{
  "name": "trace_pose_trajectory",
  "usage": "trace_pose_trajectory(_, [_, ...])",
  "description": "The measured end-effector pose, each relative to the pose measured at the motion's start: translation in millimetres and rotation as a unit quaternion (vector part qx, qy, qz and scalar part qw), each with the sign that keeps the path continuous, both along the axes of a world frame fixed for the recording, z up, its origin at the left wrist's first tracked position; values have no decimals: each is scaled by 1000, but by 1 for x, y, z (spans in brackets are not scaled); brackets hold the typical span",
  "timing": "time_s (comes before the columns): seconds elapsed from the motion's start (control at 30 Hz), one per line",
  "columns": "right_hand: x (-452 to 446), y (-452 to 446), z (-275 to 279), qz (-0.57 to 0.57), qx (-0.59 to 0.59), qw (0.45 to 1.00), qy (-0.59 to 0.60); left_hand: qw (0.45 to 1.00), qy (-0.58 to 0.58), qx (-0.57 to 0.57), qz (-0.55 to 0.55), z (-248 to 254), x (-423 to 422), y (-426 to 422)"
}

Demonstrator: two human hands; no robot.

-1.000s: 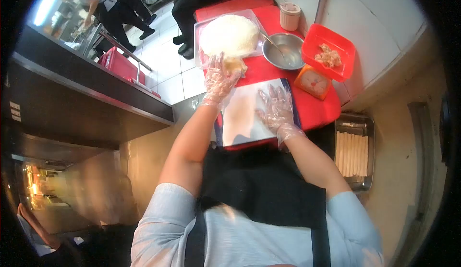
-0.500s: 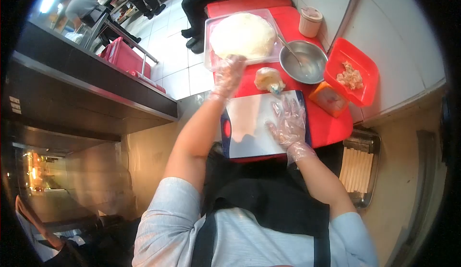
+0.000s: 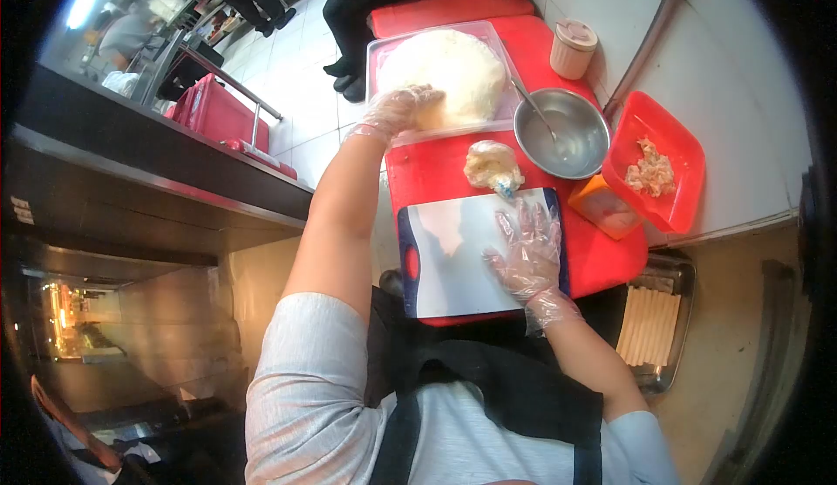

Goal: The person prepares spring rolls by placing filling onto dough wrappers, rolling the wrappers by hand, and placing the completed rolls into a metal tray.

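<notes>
My left hand, in a clear plastic glove, reaches over the near left edge of a large pale dough mass in a clear tray. Its fingers are bent against the dough, and the fingertips are hard to make out. My right hand, also gloved, lies with spread fingers on the right side of a white cutting board with dark blue edges. A crumpled wrapped bundle rests just beyond the board, touched by neither hand.
A metal bowl with a spoon, a ribbed cup and a red container of shredded food on an orange scale stand right. A metal pan holds pale sticks, lower right. Other people are at the back left.
My left hand let go of the wrapped bundle beyond the board and moved onto the dough in the tray. My right hand has stayed flat on the board. The view has shifted.
</notes>
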State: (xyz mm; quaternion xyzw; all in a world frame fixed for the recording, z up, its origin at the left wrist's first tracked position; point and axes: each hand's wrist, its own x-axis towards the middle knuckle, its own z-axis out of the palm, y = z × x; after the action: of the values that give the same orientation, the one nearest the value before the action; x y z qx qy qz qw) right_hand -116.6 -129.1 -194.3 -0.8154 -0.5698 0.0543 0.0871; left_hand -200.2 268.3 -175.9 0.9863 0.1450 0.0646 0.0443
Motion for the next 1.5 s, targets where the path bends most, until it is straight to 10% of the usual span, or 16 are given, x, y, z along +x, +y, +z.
trace_pose_trajectory(0.07, [0,0,1,1,-5,1000,2,952,-115,-281,33,-8,0,-7])
trace_pose_trajectory(0.13, [1,0,0,2,-10,1000,-2,950,-71,-299,52,-4,2,-8])
trace_pose_trajectory(0.2, [1,1,0,4,-15,1000,-11,989,124,-53,53,42,7,-15])
trace_pose_trajectory(0.3, [0,1,-2,1,-3,1000,-13,952,71,-237,180,43,8,-17])
trace_pose_trajectory(0.4, [0,2,6,-5,-33,999,2,975,175,133,31,22,20,-2])
trace_pose_trajectory(0.7, [0,3,11,-5,-31,999,20,989,9,112,-100,19,29,-23])
trace_pose_trajectory(1.2, [2,1,9,4,-7,999,32,1000,17,14,17,50,61,-80])
trace_pose_trajectory(1.3, [2,1,9,3,-5,1000,31,966,0,-216,144,52,57,-86])
trace_pose_trajectory(1.5, [3,3,5,-2,-35,999,25,967,-148,-115,171,4,100,-82])
